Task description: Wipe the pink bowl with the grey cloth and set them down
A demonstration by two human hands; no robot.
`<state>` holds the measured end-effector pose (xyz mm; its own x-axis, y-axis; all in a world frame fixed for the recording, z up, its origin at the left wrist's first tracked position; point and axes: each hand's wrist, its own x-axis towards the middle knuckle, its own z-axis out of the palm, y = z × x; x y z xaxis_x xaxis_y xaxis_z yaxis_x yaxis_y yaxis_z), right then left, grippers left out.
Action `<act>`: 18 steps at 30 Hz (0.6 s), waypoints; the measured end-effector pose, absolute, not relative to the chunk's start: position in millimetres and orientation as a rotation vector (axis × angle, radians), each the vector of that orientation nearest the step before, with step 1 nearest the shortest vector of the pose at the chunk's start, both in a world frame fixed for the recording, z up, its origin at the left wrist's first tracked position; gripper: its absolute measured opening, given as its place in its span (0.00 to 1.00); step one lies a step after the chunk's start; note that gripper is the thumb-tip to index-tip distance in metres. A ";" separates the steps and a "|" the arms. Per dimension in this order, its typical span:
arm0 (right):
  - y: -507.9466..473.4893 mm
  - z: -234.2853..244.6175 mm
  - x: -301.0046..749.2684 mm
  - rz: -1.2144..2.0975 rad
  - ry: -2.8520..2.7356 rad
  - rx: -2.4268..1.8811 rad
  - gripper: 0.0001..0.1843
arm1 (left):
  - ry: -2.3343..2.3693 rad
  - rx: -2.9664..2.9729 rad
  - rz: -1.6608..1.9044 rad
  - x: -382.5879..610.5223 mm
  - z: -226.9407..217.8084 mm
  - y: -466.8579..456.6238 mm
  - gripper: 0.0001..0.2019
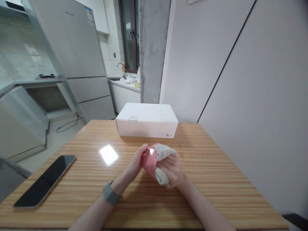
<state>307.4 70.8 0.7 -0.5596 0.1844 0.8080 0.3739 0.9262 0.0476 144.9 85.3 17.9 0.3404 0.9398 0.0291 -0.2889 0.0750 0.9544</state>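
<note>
A shiny pink piece (150,162), perhaps a bowl or cup, is held tilted between my two hands above the middle of the table. My left hand (137,159) is closed round its left side, with the fingers mostly behind it. Against its right side my right hand (171,170) presses a whitish cloth (165,151), which is bunched over the rim and sticks out below the fingers. The inside of the pink piece is hidden by the cloth and my right hand.
On the wood-grain table (211,192) a white box (146,128) stands at the far edge. A dark phone (45,181) lies at the left. A white wall (260,106) rises along the right side. Beyond the table stand a fridge (72,41) and a sink counter (125,86).
</note>
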 end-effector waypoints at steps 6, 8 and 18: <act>72.7 -2.0 304.8 -0.321 -2.221 -0.377 0.18 | 0.782 1.292 1.037 142.0 24.0 87.1 0.19; 73.0 -2.7 306.7 -0.245 -2.191 -0.420 0.18 | 0.825 1.406 1.032 141.3 22.9 84.4 0.21; 74.6 -4.2 307.6 0.072 -1.756 -0.747 0.12 | 0.661 1.375 1.066 139.9 25.9 73.8 0.15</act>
